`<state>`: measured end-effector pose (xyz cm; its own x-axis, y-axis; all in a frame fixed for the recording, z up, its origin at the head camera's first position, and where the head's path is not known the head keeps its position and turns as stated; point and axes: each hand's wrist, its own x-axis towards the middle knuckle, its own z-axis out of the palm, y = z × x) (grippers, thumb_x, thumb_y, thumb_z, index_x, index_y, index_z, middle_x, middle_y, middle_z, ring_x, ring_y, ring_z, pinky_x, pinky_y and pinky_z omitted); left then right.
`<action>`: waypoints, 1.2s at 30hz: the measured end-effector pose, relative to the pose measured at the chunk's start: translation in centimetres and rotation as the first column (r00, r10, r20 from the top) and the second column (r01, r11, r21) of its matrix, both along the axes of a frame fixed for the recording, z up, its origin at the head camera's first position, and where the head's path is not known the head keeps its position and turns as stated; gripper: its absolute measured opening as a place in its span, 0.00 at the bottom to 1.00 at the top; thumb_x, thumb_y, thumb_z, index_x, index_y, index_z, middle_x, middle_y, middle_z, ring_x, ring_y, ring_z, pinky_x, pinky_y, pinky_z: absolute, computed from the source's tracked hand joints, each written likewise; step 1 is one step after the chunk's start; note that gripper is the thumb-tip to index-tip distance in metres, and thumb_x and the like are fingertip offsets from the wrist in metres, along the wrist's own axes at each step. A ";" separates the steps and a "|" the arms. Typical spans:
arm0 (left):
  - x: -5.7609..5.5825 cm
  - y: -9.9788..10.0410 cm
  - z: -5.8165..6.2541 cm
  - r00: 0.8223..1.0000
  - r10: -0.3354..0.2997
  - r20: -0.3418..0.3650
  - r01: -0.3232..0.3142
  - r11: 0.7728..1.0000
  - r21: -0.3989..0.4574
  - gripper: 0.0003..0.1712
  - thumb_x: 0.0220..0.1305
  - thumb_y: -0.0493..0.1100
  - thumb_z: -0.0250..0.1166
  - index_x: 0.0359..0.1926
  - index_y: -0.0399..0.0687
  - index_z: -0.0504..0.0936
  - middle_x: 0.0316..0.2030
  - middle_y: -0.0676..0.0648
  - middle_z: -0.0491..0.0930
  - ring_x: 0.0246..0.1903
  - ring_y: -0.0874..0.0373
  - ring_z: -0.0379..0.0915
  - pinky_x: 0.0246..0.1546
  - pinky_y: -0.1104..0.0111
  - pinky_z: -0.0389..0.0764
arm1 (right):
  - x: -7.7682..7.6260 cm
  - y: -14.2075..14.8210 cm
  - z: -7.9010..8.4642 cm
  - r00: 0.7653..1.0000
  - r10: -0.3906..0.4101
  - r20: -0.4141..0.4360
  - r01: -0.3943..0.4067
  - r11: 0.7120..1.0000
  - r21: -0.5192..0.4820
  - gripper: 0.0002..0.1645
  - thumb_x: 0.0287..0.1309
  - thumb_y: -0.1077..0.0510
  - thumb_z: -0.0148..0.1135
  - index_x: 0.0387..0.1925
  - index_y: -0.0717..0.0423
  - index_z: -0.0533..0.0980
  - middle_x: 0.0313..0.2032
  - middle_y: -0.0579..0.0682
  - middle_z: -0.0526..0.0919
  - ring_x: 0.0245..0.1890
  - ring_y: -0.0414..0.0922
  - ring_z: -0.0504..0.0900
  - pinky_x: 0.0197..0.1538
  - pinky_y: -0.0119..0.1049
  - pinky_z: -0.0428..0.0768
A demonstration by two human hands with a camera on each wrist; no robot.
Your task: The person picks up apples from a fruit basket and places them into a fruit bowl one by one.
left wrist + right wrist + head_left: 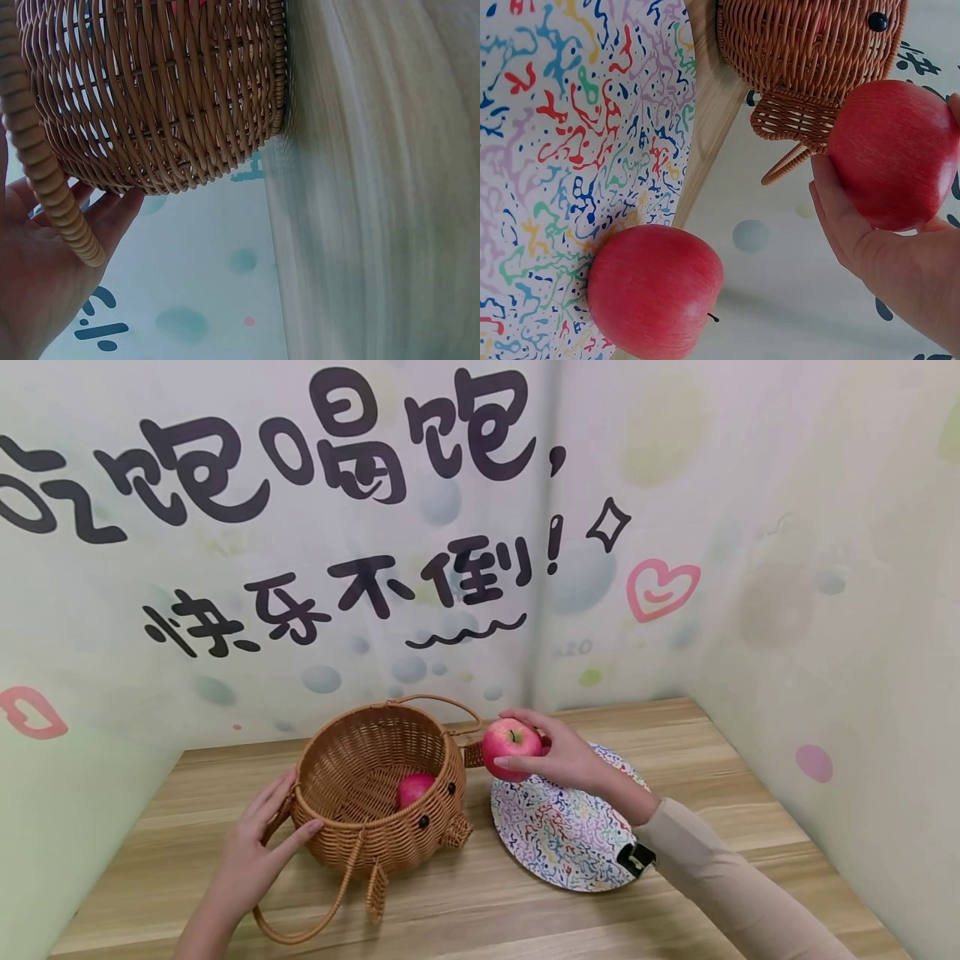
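Observation:
My right hand [558, 758] holds a red apple [510, 747] between thumb and fingers, beside the wicker basket's right side. A second apple [656, 291] lies on a white, hat-like item [558, 843] covered in multicoloured squiggles. In the head view that apple is mostly hidden behind the hand. Another red apple [415, 789] sits inside the round brown wicker basket [378, 852], which has an animal face with black eyes and a snout. My left hand [255, 843] rests against the basket's left side, thumb near the rim, fingers fairly straight on the outer weave.
One basket handle [322, 920] hangs down at the front left, and the other handle [442, 700] stands at the back. A black clip [636, 858] is on the squiggled item's right edge. Printed walls [465, 677] enclose the wooden table [465, 922] behind and at the sides.

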<state>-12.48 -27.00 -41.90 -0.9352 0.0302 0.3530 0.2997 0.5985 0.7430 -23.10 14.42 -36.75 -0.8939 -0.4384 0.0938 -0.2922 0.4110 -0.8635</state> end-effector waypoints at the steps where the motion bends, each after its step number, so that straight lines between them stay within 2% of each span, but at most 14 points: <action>1: 0.0 0.0 0.0 1.000 0.000 0.000 0.000 1.000 -0.002 0.47 0.69 0.38 0.73 0.83 0.46 0.60 0.77 0.31 0.61 0.70 0.27 0.61 0.55 0.94 0.63 | 0.0 0.0 -0.1 1.000 -0.002 0.001 0.002 1.000 0.000 0.40 0.61 0.48 0.77 0.72 0.47 0.73 0.60 0.58 0.81 0.56 0.55 0.81 0.54 0.47 0.89; 14: 0.0 0.0 0.0 1.000 0.005 0.001 -0.005 1.000 -0.002 0.47 0.69 0.38 0.73 0.83 0.46 0.60 0.77 0.31 0.60 0.70 0.27 0.61 0.55 0.94 0.62 | 0.3 0.4 -1.4 0.999 -0.017 0.029 0.016 1.000 0.007 0.42 0.62 0.48 0.77 0.74 0.50 0.71 0.65 0.59 0.78 0.61 0.57 0.79 0.56 0.48 0.88; 21: 0.0 0.0 -0.1 1.000 0.004 0.001 -0.004 1.000 -0.004 0.47 0.69 0.39 0.73 0.83 0.47 0.60 0.77 0.31 0.61 0.70 0.27 0.60 0.56 0.94 0.62 | 0.2 0.7 -2.5 1.000 0.003 0.010 -0.003 1.000 -0.019 0.40 0.62 0.49 0.76 0.73 0.48 0.73 0.65 0.59 0.78 0.60 0.56 0.79 0.57 0.48 0.87; 36: 0.0 0.0 0.0 1.000 0.005 -0.004 -0.006 1.000 -0.004 0.46 0.69 0.39 0.73 0.83 0.48 0.60 0.77 0.32 0.61 0.70 0.28 0.60 0.56 0.94 0.62 | 0.6 1.3 -3.6 0.999 -0.032 0.007 0.032 0.999 0.013 0.44 0.61 0.47 0.77 0.74 0.51 0.71 0.64 0.60 0.78 0.60 0.57 0.79 0.56 0.50 0.88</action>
